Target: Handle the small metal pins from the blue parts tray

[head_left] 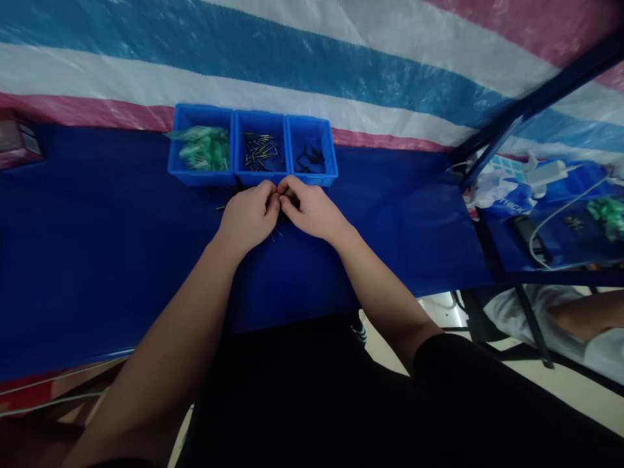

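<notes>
My left hand (249,216) and my right hand (312,209) meet at the fingertips over the blue table, just in front of the blue bins. Both hands are closed in a pinch, and what they hold between them is too small and hidden to name. Thin screw-like pieces (277,234) lie beneath and beside the fingers. The left bin (202,177) holds green plastic bags (207,153). Several brassy screws (263,151) lie in the middle bin (262,177). Black parts (311,157) rest in the right bin (312,180).
A box (22,140) sits at the table's far left. On the right, beyond a dark metal frame (536,91), another table (517,260) bears a phone-like device (531,239), a white cable and green bags (608,214). Part of another person (589,315) shows below it.
</notes>
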The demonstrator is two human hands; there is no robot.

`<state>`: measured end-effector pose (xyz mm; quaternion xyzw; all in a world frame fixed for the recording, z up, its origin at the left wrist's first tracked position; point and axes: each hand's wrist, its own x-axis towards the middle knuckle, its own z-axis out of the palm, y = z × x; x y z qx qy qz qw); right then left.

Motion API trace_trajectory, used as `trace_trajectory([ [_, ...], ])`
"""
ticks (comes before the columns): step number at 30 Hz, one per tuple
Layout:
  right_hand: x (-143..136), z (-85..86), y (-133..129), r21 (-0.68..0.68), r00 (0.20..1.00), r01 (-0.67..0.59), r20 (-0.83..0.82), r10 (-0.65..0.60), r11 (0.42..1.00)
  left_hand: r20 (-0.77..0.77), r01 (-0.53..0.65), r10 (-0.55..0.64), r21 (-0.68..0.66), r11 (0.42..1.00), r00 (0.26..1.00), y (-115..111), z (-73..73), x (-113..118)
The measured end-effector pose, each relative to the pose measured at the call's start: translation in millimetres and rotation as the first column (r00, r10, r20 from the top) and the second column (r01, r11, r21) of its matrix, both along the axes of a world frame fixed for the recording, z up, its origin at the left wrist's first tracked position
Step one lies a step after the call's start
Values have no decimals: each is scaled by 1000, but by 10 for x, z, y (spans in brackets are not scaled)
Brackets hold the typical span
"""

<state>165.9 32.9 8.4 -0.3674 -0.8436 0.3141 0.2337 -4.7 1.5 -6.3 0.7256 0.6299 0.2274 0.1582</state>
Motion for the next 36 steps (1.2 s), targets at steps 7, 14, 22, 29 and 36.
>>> trace_trajectory([
  [7,8,-4,-3,6,1000,-2,9,2,1000,24,-5,6,-19,1000,1000,0,-7,-2],
  [14,-2,-5,-2,14,999,-9,37,8,1000,-8,-11,11,-4,1000,1000,-3,1,6],
  [22,2,-26,11,25,995,-36,91,34,999,-3,-29,29,-56,998,1000,-27,12,15],
  [29,5,-42,19,51,993,-56,104,50,997,-162,-31,21,-60,998,987,-36,23,20],
  [36,-1,-18,34,41,996,-31,90,28,999,-183,-18,9,-49,999,983,-51,53,45],
])
